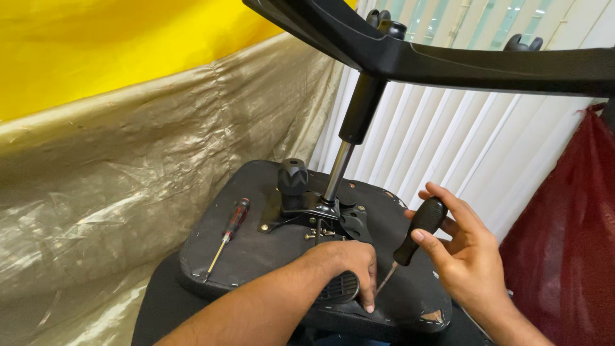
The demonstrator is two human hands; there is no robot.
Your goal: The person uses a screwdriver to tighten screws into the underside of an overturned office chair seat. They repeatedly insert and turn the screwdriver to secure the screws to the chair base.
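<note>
Black-handled screwdriver (419, 230) sits gripped in the right hand (467, 256); the left hand (349, 266) curls closed over a black ribbed part (338, 288) near the upturned seat (256, 253).

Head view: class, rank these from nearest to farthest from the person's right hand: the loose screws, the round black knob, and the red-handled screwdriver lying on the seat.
From the right hand:
1. Loose screws, just left of it, by the metal plate.
2. Round black knob, farther left and up, on the mechanism.
3. Red-handled screwdriver, far left on the seat underside.

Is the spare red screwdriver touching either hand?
Apart. The head view shows the red screwdriver lying alone on the seat underside, with bare seat between it and the left hand.
</note>
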